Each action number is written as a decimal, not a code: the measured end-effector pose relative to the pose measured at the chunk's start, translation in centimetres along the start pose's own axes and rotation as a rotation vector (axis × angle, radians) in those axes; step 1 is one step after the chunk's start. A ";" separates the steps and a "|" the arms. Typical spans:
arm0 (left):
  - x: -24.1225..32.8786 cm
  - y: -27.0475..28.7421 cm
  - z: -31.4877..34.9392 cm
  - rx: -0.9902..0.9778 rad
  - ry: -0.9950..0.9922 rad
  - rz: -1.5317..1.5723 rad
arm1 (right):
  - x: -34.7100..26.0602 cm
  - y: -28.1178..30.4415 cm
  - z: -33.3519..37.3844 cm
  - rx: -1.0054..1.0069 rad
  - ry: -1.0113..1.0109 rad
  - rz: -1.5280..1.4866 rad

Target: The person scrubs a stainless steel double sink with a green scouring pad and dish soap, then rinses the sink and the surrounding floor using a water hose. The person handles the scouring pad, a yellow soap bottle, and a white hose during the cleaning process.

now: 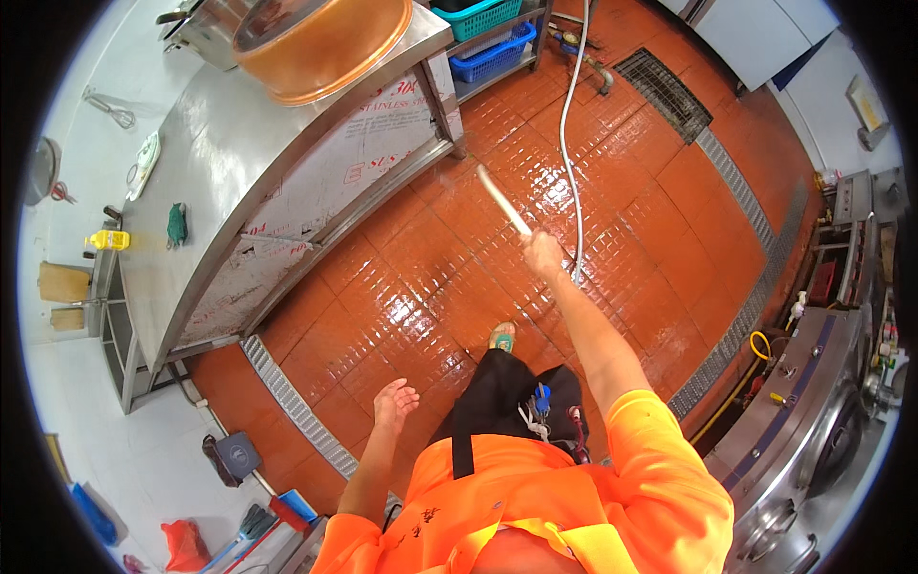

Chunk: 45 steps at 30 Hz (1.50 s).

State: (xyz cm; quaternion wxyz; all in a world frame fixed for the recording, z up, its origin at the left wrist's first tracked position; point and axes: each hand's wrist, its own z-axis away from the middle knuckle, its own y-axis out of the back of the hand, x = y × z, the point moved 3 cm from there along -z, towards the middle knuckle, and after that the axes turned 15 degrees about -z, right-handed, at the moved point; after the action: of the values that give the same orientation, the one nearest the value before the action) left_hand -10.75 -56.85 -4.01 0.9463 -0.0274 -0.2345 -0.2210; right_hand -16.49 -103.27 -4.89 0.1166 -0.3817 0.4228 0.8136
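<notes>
My right hand [543, 253] is closed round the end of a pale hose [500, 198], which points forward and to the left over the wet floor. The rest of the hose trails from the far side of the floor and passes behind my right forearm. A faint blur, perhaps spray, hangs off its tip. My left hand [394, 404] hovers low at the left, fingers loosely bent and holding nothing. Beneath both hands lies the red tiled floor [363, 316], shiny with water. One sandalled foot [502, 337] stands on the tiles ahead of me.
A steel counter [206, 191] at the left bears a large copper-coloured pot [320, 43]. Teal and blue baskets [492, 59] sit on a rack beyond. A dark drain grate [665, 94] and metal drain strips [296, 407] cross the floor. A steel stove [779, 402] lines the right.
</notes>
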 end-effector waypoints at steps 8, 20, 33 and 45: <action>2.5 -7.8 -1.4 0.093 0.019 -0.027 | 2.5 7.6 -12.2 -0.140 -0.035 -0.116; 11.0 -34.0 0.5 0.204 0.068 -0.015 | 17.5 46.6 -31.8 0.478 -0.315 -0.076; 30.6 -52.4 -6.2 0.078 -0.197 -0.177 | 19.4 84.9 -40.0 0.755 -0.226 0.161; 60.9 -78.3 -7.8 -0.413 -0.829 -0.529 | 12.6 74.8 -49.5 0.749 -0.128 0.270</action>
State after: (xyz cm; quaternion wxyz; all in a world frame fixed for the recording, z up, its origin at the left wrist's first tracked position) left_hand 7.11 -153.33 12.81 0.6609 -0.2382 -0.5394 -0.4642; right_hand -37.55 -189.47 13.46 0.1657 -0.2025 0.7283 0.6334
